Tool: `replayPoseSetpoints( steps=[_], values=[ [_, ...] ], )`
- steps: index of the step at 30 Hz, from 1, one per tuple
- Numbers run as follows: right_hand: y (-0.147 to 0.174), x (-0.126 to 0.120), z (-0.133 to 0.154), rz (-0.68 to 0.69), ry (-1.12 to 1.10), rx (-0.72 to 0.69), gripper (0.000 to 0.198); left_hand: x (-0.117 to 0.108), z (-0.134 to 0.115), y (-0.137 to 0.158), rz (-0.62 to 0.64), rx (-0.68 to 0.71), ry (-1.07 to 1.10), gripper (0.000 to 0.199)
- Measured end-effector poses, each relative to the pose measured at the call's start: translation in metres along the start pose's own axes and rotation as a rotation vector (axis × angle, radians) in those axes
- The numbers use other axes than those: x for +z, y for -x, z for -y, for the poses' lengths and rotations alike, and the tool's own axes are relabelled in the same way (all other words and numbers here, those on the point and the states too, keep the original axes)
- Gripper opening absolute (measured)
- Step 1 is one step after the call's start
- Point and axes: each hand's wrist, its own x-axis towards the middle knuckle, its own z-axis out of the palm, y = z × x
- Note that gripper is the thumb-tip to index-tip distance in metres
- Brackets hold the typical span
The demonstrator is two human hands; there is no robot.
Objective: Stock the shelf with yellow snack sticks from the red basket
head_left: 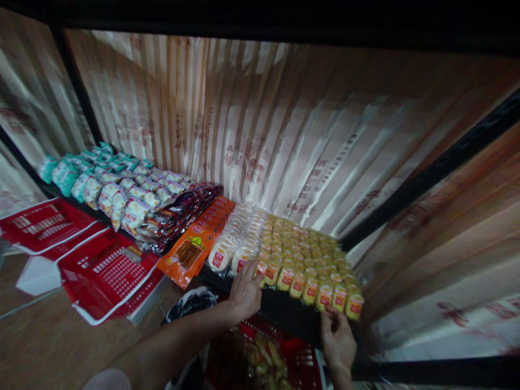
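Rows of small yellow snack packs (pixel 311 290) with red-and-yellow labels stand close together on a dark shelf. My left hand (pixel 246 292) reaches to the left front corner of these rows, its fingers stretched out and touching the packs there. At the front right, my right hand (pixel 338 338) has its thumb and index finger curled in a pinch at the lower edge of a yellow pack. White round packaged cakes (pixel 220 255) in clear wrap stand in rows just left of the yellow ones.
Orange snack bags (pixel 187 252) lie left of the white cakes, then dark shiny packets (pixel 170 216) and teal-and-white bags (pixel 65 176). Red baskets (pixel 108 271) stand on the left; another red basket (pixel 298 352) with yellow packs is below. A black post (pixel 430 179) slants at right.
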Motion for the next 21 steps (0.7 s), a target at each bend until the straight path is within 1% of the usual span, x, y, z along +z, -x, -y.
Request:
replayPoseSetpoints(
  steps=[2,4,8,11,15,18,21],
  values=[
    [-0.001,0.0,-0.001,-0.008,0.023,-0.002,0.057,-0.001,0.007,0.0,-0.016,0.017,-0.007,0.041],
    [-0.002,0.001,-0.001,-0.018,0.034,0.01,0.057,-0.001,0.015,0.003,-0.046,0.003,-0.028,0.04],
    [-0.004,0.002,-0.002,-0.012,0.055,0.056,0.053,-0.004,0.029,0.008,-0.113,-0.135,-0.066,0.041],
    [-0.003,0.003,-0.004,-0.024,0.071,0.061,0.051,-0.007,0.035,0.01,-0.141,-0.178,-0.056,0.044],
    [-0.002,0.003,-0.007,-0.042,0.079,0.03,0.053,-0.008,0.034,0.01,-0.175,-0.147,0.0,0.041],
    [-0.003,0.001,-0.007,-0.035,0.085,0.029,0.053,-0.009,0.029,0.009,-0.23,-0.129,0.048,0.037],
    [-0.004,-0.001,-0.005,-0.005,0.109,0.069,0.048,-0.013,0.026,0.004,-0.354,-0.222,0.028,0.039]
  ],
)
